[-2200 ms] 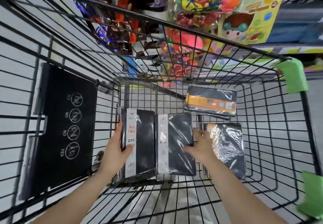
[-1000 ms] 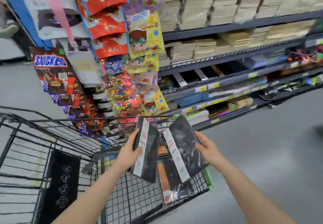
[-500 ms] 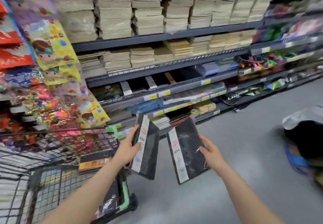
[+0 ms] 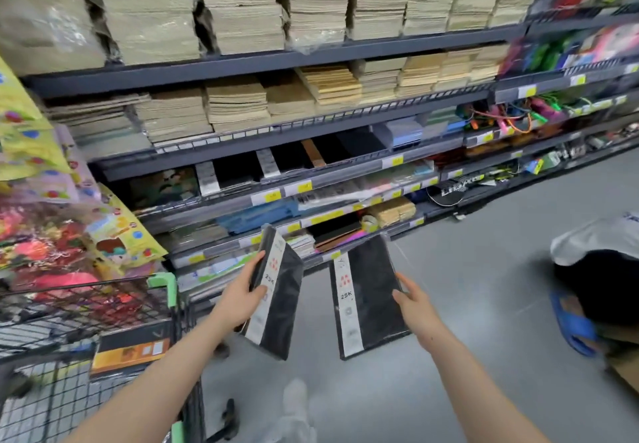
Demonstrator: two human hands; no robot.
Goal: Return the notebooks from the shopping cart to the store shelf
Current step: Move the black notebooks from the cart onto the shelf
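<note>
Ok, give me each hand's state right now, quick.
Left hand: grips the left black notebook by its edge.
Right hand: grips the right black notebook by its edge.

Notebooks lifted out of the cart and carried to the shelf

The left hand [image 4: 238, 301] and right hand [image 4: 416, 307] each took a black notebook [image 4: 281, 307] from the cart [image 4: 69, 307]; both notebooks now hang over the floor before the shelf [image 4: 311, 131].

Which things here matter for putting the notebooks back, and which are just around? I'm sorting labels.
Job: left hand gripping black notebook; right hand gripping second black notebook; shopping cart; shelf row of black notebooks.

Around: tan paper stacks; hanging toy packs; blue sandal.
</note>
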